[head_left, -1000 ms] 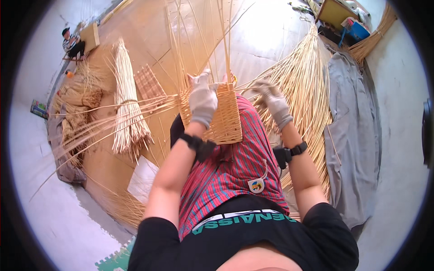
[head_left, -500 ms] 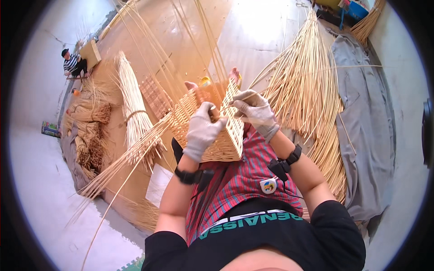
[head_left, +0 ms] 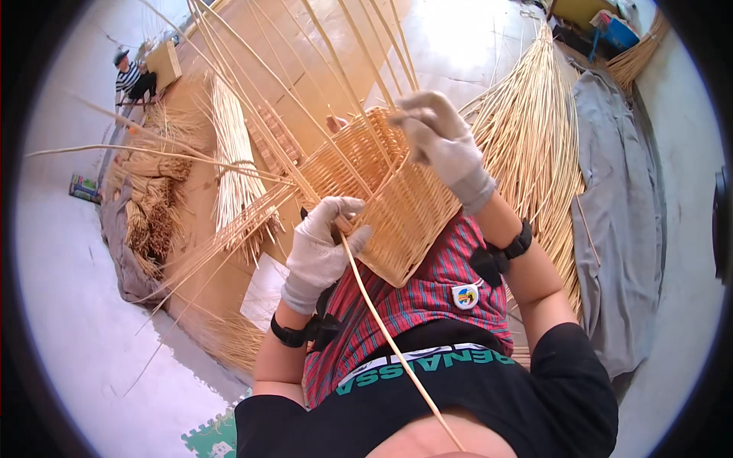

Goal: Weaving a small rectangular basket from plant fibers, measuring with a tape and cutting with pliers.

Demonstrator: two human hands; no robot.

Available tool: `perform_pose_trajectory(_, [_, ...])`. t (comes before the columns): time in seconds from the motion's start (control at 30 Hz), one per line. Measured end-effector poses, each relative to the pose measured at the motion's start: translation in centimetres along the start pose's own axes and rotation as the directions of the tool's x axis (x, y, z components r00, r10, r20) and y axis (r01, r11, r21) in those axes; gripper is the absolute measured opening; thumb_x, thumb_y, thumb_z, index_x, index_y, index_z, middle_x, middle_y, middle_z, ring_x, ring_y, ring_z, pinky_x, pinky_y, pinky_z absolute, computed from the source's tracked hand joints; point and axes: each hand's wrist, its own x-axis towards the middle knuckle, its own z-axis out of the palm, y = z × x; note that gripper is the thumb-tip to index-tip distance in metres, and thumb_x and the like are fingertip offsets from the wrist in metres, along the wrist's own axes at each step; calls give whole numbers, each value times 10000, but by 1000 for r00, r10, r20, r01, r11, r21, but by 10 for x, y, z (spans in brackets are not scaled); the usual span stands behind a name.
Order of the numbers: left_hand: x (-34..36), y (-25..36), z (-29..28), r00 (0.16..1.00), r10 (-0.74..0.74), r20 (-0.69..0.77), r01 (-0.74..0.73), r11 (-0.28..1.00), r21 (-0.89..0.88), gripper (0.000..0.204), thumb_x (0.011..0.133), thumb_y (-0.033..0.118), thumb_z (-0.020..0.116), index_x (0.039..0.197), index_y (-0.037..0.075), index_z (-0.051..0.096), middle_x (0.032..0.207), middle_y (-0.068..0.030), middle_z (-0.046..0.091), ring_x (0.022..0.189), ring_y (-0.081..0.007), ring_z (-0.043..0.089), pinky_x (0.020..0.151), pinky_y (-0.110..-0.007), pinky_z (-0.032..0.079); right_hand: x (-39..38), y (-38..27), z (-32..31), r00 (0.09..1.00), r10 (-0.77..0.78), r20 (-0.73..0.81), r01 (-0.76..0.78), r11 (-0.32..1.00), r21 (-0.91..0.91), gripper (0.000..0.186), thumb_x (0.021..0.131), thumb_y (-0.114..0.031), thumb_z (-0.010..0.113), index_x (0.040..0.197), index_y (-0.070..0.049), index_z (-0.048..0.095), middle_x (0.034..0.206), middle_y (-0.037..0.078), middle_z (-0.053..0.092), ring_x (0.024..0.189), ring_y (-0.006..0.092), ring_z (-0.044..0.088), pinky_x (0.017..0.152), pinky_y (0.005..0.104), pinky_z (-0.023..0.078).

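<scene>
A woven wicker basket (head_left: 412,214) rests tilted on my lap over striped red cloth, with long upright reeds (head_left: 366,69) rising from it and others fanning left. My left hand (head_left: 324,248), in a pale glove, closes round reeds at the basket's near-left corner; one long reed (head_left: 389,343) runs down from it across my shirt. My right hand (head_left: 443,149), also gloved, is raised at the basket's upper right edge with fingers bent; its fingertips are blurred, so whether they hold a reed is unclear.
Reed bundles (head_left: 233,183) and darker coils (head_left: 153,221) lie left, beside a woven mat (head_left: 271,130). A large loose bundle (head_left: 527,168) and grey cloth (head_left: 615,229) lie right. A person (head_left: 134,80) sits by a board at the back left. A blue basin (head_left: 615,30) stands back right.
The basket has turned, showing more of its inside and near side. My left hand has shifted down to its corner, my right hand has risen, and a long reed now crosses my shirt.
</scene>
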Motion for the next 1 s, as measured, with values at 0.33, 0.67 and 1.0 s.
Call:
perform_pose_trajectory(0.33, [16, 11, -5, 976, 210, 65, -219, 955, 198, 318, 919, 36, 795, 1221, 15, 698, 1045, -119, 716, 951, -179, 697, 859, -304, 554, 34, -30, -13, 973, -156, 171, 230, 733, -640, 345, 929, -64, 756, 1268, -124, 751, 1030, 67, 733, 820, 184, 682, 773, 328, 575])
perform_pose_trajectory(0.67, [26, 0, 0, 961, 276, 22, -276, 951, 142, 488, 917, 12, 789, 1384, 39, 653, 1054, -83, 723, 887, -154, 676, 839, -287, 555, -32, 7, 7, 980, -101, 172, 200, 476, -856, 366, 960, -119, 702, 1325, -127, 715, 1139, 123, 777, 1012, 297, 767, 856, 388, 615])
perform_pose_trajectory(1.0, [21, -34, -34, 964, 128, 232, -34, 927, -373, 352, 1080, 225, 660, 1339, -3, 586, 1149, -24, 621, 952, -61, 618, 837, -213, 526, -89, -29, 64, 752, -253, 609, 601, 643, -475, 347, 836, -280, 836, 1157, -180, 751, 800, 23, 706, 691, 244, 704, 580, 392, 541])
